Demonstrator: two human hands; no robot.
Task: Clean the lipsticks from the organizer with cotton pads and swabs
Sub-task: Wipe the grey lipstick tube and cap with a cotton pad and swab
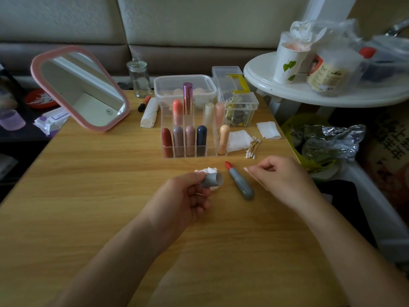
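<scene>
A clear acrylic organizer (166, 152) stands mid-table with several capped lipsticks upright in it. In front of it an uncapped grey lipstick (240, 184) with a red tip lies on the wood. My left hand (183, 201) grips its grey cap (212, 180), open end facing right, just over a crumpled used cotton pad (209, 170). My right hand (282, 177) hovers right of the lipstick and pinches what looks like a thin cotton swab (254, 177). Clean cotton pads (238, 140) and a pile of swabs (253, 147) lie right of the organizer.
A pink mirror (81, 89) leans at the back left, with a glass jar (139, 78), a plastic box (183, 87) and a clip box (241, 107) behind the organizer. A white side table (309, 91) and a green waste bag (321, 140) sit to the right.
</scene>
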